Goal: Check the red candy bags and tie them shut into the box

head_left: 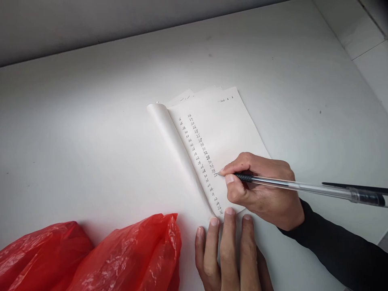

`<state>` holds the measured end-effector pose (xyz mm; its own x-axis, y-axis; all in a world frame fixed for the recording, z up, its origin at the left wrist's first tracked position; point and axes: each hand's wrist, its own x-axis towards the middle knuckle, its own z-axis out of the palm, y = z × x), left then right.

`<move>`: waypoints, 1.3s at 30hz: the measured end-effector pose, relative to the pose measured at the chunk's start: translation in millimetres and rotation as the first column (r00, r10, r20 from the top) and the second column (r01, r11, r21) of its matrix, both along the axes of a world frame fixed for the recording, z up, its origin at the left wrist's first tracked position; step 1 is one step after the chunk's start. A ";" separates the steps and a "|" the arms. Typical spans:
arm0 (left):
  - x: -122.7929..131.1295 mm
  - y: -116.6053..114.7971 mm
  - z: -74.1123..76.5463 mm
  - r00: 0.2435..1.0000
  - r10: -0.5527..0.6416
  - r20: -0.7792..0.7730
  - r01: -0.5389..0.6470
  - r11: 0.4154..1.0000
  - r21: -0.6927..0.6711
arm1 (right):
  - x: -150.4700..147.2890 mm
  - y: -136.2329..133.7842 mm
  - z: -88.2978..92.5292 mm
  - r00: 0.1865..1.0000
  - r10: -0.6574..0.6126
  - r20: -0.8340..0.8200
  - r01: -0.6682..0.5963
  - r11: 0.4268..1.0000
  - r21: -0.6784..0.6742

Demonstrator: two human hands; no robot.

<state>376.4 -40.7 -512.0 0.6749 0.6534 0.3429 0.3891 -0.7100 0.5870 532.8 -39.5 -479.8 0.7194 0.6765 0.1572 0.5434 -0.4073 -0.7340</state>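
My right hand (262, 186) is closed around a clear-barrelled pen (291, 184) with a black grip and its cap fitted on the back end. The pen's tip touches the page at the bottom of the second column of handwritten numbers, by a "22". The notepad (239, 129) lies tilted on the table, its left pages rolled over along the spine. Two columns of numbers run down it, with a date-like line at the top right. Fingers spread, my left hand (227, 250) rests at the pad's lower edge, fingertips on or beside the paper.
Two red plastic bags (130, 254) stand at the lower left, close to my left hand. The white table (91, 133) reaches back to a grey wall (121, 20). Pale floor tiles (354, 32) show past the table's right edge.
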 end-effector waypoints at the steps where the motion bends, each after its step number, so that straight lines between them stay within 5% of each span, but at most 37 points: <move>1: -0.1 0.2 0.1 1.000 -0.002 -0.001 0.002 1.000 -0.001 | 0.0 0.3 0.1 1.000 0.000 0.001 0.000 1.000 0.002; 18: -0.5 -0.8 1.3 1.000 0.003 -0.006 -0.004 1.000 -0.013 | 0.3 -0.2 -2.2 0.999 0.036 0.007 -0.036 0.999 0.028; 30: -4.5 3.2 2.8 0.998 -0.067 -0.006 0.067 0.998 -0.017 | 0.2 -4.1 -0.9 0.994 -0.048 -0.094 0.052 0.998 0.034; 35: -7.3 5.8 10.9 0.994 -0.103 -0.026 0.101 0.993 -0.066 | -0.2 -7.0 -6.2 0.948 -0.035 -0.318 0.095 0.980 0.175; 39: -7.3 4.0 15.1 0.991 -0.105 -0.084 0.101 0.993 -0.058 | -0.4 -13.1 -4.7 0.957 -0.041 -0.287 0.129 0.947 0.295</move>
